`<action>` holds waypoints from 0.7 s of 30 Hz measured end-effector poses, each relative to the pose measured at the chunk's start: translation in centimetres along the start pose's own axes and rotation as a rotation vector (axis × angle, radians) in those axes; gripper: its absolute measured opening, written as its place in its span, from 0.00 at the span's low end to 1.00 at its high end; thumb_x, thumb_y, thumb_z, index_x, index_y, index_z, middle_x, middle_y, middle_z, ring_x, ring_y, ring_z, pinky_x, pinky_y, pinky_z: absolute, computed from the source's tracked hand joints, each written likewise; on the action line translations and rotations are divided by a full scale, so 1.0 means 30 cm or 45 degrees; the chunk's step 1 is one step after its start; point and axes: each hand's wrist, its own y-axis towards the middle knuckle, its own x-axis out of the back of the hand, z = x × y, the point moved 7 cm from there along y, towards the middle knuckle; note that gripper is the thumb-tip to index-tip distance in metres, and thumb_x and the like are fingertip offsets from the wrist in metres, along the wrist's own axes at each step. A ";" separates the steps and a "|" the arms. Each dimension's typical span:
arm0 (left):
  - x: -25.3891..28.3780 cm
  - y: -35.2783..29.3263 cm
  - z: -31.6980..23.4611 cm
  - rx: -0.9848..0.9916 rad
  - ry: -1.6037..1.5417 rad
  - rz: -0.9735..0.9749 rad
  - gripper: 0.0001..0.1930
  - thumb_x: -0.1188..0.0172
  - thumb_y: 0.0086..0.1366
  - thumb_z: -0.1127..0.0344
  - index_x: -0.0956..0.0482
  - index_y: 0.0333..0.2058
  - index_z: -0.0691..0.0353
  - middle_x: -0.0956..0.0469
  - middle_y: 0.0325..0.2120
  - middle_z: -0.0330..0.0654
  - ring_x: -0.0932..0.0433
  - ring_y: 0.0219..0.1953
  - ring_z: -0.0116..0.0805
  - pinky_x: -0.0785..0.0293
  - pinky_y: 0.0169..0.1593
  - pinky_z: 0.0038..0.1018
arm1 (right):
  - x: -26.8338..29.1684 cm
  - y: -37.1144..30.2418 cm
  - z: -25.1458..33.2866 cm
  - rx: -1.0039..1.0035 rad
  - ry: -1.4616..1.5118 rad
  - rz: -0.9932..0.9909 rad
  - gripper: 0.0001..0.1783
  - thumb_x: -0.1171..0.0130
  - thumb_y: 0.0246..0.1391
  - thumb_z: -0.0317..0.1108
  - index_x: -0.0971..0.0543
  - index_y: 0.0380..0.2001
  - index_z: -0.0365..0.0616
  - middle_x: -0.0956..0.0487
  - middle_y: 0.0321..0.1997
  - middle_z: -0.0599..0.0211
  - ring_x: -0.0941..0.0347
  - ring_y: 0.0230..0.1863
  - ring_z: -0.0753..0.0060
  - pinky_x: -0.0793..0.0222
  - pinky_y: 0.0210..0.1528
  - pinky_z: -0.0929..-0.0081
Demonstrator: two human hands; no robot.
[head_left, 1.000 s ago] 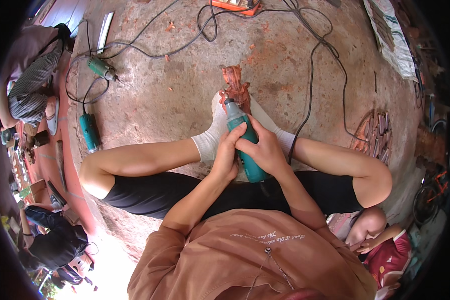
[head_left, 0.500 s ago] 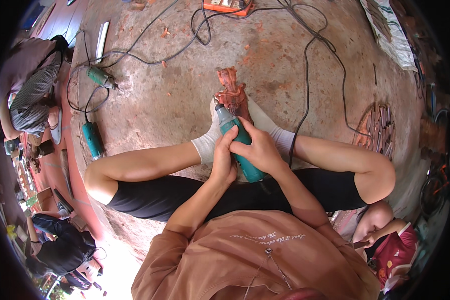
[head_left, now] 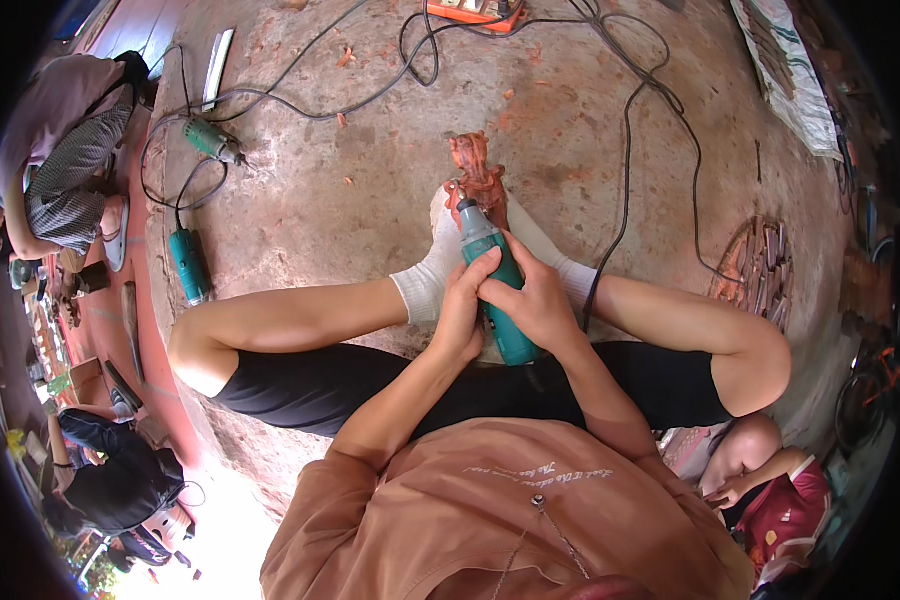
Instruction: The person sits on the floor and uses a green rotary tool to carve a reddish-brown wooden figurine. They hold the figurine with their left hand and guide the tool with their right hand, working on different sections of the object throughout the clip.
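I sit on the floor with my legs bent. Both hands hold a teal power grinder [head_left: 497,275] pointing away from me. My left hand [head_left: 462,310] wraps its left side; my right hand [head_left: 538,300] covers its body from the right. The tool's tip meets a reddish-brown carved wooden figure [head_left: 475,170] that stands between my white-socked feet [head_left: 432,270]. A black cable [head_left: 625,150] runs from beside my right leg to the back.
Two more teal power tools [head_left: 188,265] [head_left: 212,140] lie on the concrete floor at left with coiled cables. An orange power strip [head_left: 470,10] sits at the top. Other people crouch at the left edge [head_left: 60,170] and lower left [head_left: 110,480]; another person sits at lower right [head_left: 770,480].
My hands and the grinder stay on the carving; the view has shifted slightly, nothing else visibly moved.
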 end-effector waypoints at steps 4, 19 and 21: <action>0.011 0.003 0.000 -0.010 -0.008 -0.024 0.19 0.45 0.65 0.54 0.28 0.48 0.60 0.24 0.41 0.39 0.25 0.44 0.30 0.29 0.50 0.30 | -0.008 0.006 0.004 -0.002 -0.041 0.019 0.45 0.37 0.41 0.48 0.35 0.57 0.26 0.22 0.36 0.35 0.21 0.39 0.47 0.28 0.40 0.64; 0.027 0.006 0.005 -0.005 -0.029 -0.033 0.19 0.45 0.65 0.54 0.28 0.49 0.60 0.24 0.42 0.40 0.24 0.44 0.32 0.28 0.50 0.31 | -0.017 0.011 0.021 -0.026 0.002 0.060 0.43 0.39 0.42 0.46 0.36 0.59 0.30 0.22 0.35 0.37 0.21 0.38 0.46 0.27 0.39 0.62; 0.017 0.006 0.001 -0.003 -0.008 -0.018 0.19 0.45 0.65 0.55 0.28 0.49 0.60 0.24 0.42 0.40 0.24 0.44 0.32 0.28 0.50 0.31 | -0.013 0.009 0.004 -0.022 -0.005 0.039 0.44 0.38 0.42 0.46 0.36 0.58 0.28 0.22 0.34 0.36 0.21 0.38 0.46 0.27 0.39 0.63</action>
